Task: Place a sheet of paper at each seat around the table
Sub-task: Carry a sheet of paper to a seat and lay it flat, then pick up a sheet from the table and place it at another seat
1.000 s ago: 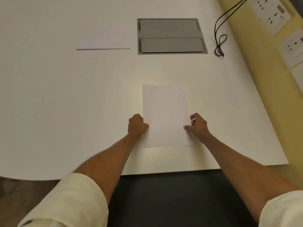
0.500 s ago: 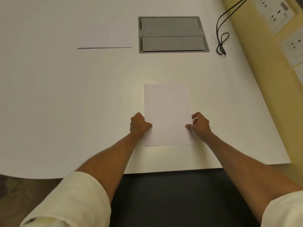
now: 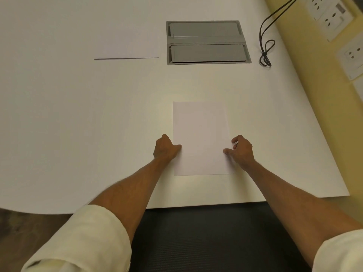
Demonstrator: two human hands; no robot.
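A white sheet of paper [image 3: 200, 134] lies flat and upright on the white table [image 3: 78, 114], a little in from the near edge. My left hand [image 3: 165, 148] is curled at the sheet's left edge, thumb tip on the paper, pinching that edge. My right hand [image 3: 242, 150] rests at the right edge with its thumb touching the paper and its fingers lifted apart. Farther back on the left lies more white paper [image 3: 125, 46], its near edge showing as a thin dark line.
A grey two-lid cable hatch [image 3: 208, 43] is set into the table beyond the sheet. A black looped cable [image 3: 265, 54] lies at the back right. The yellow wall with sockets [image 3: 330, 16] runs along the right. A dark surface [image 3: 196, 232] lies below the near edge.
My right hand's fingers have opened off the sheet's right edge, which they pinched before. The sheet and my left hand have barely moved.
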